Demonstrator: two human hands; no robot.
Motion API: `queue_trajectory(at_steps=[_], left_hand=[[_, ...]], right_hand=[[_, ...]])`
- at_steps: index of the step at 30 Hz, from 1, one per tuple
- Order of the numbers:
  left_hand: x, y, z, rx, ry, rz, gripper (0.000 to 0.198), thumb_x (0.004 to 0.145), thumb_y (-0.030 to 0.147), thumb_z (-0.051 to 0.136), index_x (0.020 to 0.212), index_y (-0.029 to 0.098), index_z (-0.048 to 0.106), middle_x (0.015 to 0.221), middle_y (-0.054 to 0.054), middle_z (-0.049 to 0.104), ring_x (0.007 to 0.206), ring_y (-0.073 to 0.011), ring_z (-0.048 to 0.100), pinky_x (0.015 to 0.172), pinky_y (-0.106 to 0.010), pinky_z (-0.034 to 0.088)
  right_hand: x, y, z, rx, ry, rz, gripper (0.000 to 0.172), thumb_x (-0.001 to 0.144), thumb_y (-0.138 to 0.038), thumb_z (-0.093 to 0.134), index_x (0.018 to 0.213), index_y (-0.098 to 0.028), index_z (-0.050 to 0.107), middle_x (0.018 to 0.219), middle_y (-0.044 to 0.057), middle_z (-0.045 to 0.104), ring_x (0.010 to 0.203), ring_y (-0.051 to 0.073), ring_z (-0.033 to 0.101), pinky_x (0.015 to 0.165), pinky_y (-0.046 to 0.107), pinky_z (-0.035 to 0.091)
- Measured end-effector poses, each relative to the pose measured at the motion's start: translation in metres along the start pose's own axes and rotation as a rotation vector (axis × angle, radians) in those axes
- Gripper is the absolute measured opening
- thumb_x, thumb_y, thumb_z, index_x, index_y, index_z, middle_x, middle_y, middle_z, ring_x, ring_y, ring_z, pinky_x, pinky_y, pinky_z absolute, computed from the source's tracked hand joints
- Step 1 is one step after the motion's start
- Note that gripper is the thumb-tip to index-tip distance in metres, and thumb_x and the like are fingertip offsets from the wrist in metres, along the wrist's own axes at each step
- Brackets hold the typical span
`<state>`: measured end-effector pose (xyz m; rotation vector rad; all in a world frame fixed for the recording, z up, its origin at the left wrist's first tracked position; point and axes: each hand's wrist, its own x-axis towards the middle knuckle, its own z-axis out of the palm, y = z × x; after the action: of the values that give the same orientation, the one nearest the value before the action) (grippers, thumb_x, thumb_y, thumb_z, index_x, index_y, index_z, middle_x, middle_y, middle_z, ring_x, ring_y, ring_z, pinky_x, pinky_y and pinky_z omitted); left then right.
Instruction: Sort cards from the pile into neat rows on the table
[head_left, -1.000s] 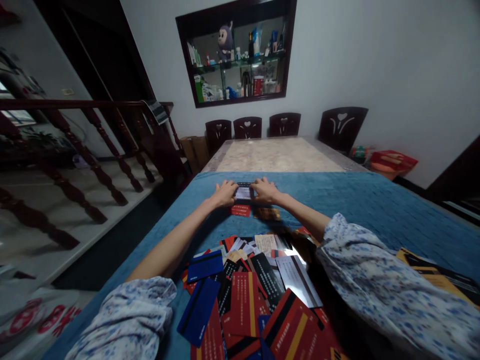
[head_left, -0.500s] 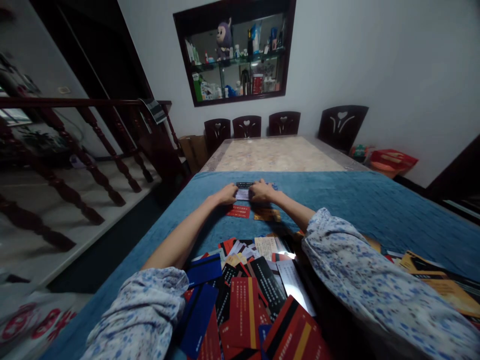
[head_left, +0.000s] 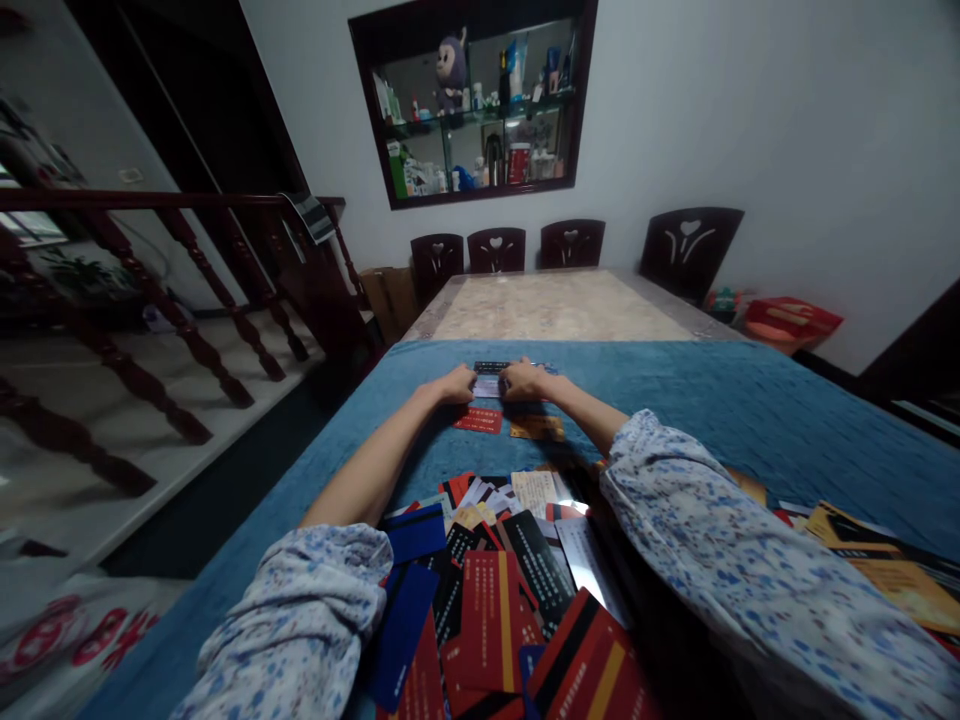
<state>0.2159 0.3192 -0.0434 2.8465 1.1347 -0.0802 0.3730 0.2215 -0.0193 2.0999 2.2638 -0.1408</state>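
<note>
Both arms reach out over the blue cloth. A pale lilac card [head_left: 488,388] lies flat between my hands. My left hand [head_left: 454,385], its fingers curled and pressed together, holds the card's left edge. My right hand [head_left: 525,382] grips the right edge with bent fingers, which partly hide it. Just behind is a dark card [head_left: 492,367] with light print. Closer to me lie a red card [head_left: 479,420] and a gold card [head_left: 537,428], side by side. A large heap of mixed cards [head_left: 491,610] spreads between my forearms.
The blue cloth [head_left: 675,400] covers the near part of the long table [head_left: 555,305]. More gold and black cards [head_left: 892,575] are at the right. Dark chairs [head_left: 496,250] stand by the far end. A wooden railing [head_left: 187,270] runs along the left.
My hands stay at the two edges of the pale card, with hardly any movement. The whole view has shifted slightly, and my left sleeve sits a little further right.
</note>
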Motion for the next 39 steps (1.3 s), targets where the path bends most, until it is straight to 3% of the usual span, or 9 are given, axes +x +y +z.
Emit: queue_trajectory(at_steps=[13,22,29,39], left_hand=[[-0.001,0.002,0.000,-0.007,-0.014,-0.001,0.024,0.069,0.011,0.063,0.093,0.012,0.068,0.113,-0.010,0.062,0.096,-0.0204,0.061,0.087,-0.026,0.051],[-0.020,0.000,0.002,-0.063,0.098,-0.019,0.040,0.079,0.014,0.059,0.118,0.012,0.062,0.123,-0.012,0.057,0.113,-0.0231,0.058,0.102,-0.029,0.045],[-0.058,-0.008,-0.007,-0.134,0.293,0.030,0.041,0.082,0.011,0.056,0.122,0.012,0.062,0.122,-0.015,0.057,0.113,-0.0260,0.057,0.102,-0.039,0.047],[-0.140,-0.011,-0.009,-0.138,0.384,0.044,0.031,0.087,0.015,0.055,0.114,0.015,0.069,0.115,-0.012,0.063,0.108,-0.0246,0.057,0.100,-0.042,0.047]], right_hand=[[0.001,-0.001,-0.001,-0.025,-0.035,0.009,0.040,0.078,-0.028,0.058,0.116,-0.022,0.071,0.132,0.014,0.061,0.124,0.038,0.049,0.095,0.052,0.047],[0.002,0.008,-0.001,-0.072,-0.015,-0.023,0.049,0.080,-0.039,0.062,0.126,-0.024,0.065,0.135,0.015,0.058,0.125,0.039,0.044,0.095,0.054,0.044],[-0.014,0.004,-0.009,-0.085,0.111,-0.110,0.049,0.085,-0.043,0.059,0.130,-0.025,0.063,0.131,0.015,0.060,0.120,0.037,0.045,0.091,0.049,0.041],[-0.049,-0.037,-0.012,0.026,0.273,-0.353,0.028,0.087,-0.024,0.056,0.111,-0.023,0.073,0.117,0.012,0.069,0.110,0.031,0.046,0.079,0.037,0.035]])
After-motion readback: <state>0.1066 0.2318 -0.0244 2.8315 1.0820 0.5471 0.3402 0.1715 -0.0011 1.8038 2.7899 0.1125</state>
